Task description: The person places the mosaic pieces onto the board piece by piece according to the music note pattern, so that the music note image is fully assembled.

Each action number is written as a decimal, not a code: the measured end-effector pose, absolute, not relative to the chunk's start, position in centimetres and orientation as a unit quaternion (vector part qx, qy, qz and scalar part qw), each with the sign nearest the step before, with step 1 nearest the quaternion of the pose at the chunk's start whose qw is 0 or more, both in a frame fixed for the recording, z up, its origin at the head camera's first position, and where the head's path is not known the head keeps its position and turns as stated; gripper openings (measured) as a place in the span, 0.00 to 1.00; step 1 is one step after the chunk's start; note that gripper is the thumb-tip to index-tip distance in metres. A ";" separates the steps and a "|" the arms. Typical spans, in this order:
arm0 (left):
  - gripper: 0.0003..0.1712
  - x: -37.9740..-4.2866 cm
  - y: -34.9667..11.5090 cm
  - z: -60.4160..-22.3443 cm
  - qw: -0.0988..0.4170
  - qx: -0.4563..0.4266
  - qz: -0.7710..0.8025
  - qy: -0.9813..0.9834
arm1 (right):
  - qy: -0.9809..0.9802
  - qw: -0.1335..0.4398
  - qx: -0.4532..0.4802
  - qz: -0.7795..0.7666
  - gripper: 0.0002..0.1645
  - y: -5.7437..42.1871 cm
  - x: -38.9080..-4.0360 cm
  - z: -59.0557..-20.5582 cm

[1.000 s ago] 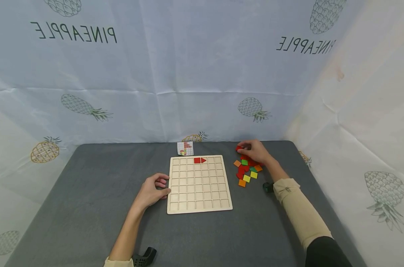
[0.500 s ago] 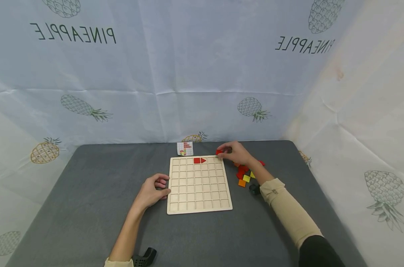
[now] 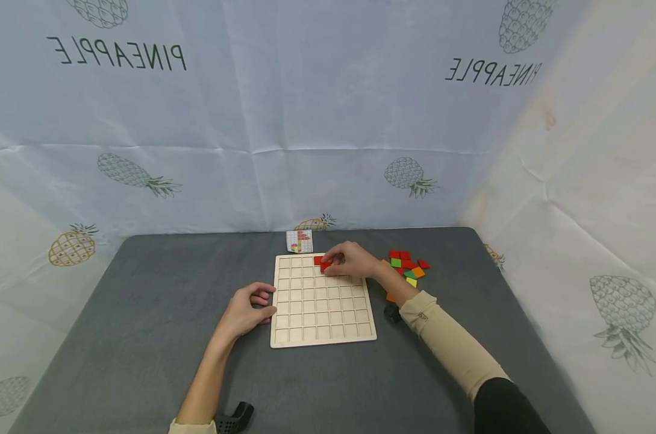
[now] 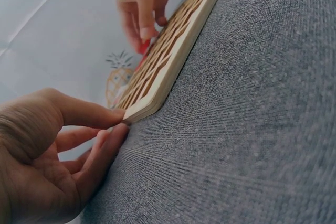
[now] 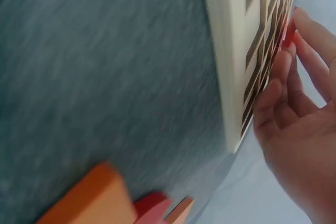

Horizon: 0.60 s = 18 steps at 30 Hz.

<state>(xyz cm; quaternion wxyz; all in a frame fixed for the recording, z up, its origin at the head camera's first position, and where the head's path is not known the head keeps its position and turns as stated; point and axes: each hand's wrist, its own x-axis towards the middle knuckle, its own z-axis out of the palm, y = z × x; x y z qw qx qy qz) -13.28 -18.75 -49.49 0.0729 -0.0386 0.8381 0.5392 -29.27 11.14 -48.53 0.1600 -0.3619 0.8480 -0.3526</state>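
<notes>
A wooden grid board lies flat on the grey table. My left hand pinches its left edge between thumb and fingers, seen close at the corner in the left wrist view. Over the upper rows of the board, my right hand pinches a small red tile between thumb and fingertips. A red square tile sits in a top-row cell just beyond it. The fingers partly cover the held tile and hide the cell to the right of the square.
Red, green, orange and yellow tiles lie loosely right of the board, partly behind the right forearm. A small printed card with a coloured grid pattern rests behind the board. A pineapple-print cloth hangs along the table's back edge.
My right hand has carried a red tile from the loose tiles leftward to the board's upper rows, beside the red square. My left hand has stayed at the board's left edge.
</notes>
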 end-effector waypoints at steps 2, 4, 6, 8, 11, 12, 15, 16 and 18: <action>0.24 -13.3 -18.8 -49.4 0.073 -0.040 0.539 0.838 | 0.851 0.159 -0.364 -0.344 0.19 10.6 -29.1 -48.5; 0.24 -13.3 -18.8 -49.4 0.073 -0.040 0.540 0.837 | 0.854 0.155 -0.363 -0.339 0.18 10.2 -28.9 -48.5; 0.24 -13.4 -18.8 -49.4 0.073 -0.042 0.540 0.837 | 0.857 0.150 -0.363 -0.333 0.18 9.9 -28.8 -48.5; 0.24 -13.4 -18.9 -49.4 0.074 -0.043 0.539 0.838 | 0.860 0.146 -0.363 -0.327 0.17 9.6 -28.7 -48.5; 0.24 -13.5 -18.9 -49.4 0.074 -0.044 0.538 0.838 | 0.864 0.142 -0.361 -0.322 0.17 9.3 -28.6 -48.6; 0.24 -13.5 -18.9 -49.4 0.074 -0.045 0.539 0.838 | 0.865 0.142 -0.359 -0.322 0.17 9.3 -28.5 -48.6; 0.24 -13.5 -18.9 -49.5 0.075 -0.044 0.540 0.837 | 0.864 0.141 -0.357 -0.327 0.16 9.2 -28.4 -48.6; 0.24 -13.5 -18.9 -49.5 0.074 -0.044 0.540 0.837 | 0.863 0.140 -0.359 -0.328 0.16 9.3 -28.4 -48.6; 0.24 -13.5 -18.9 -49.6 0.073 -0.043 0.541 0.837 | 0.860 0.139 -0.361 -0.332 0.16 9.3 -28.4 -48.6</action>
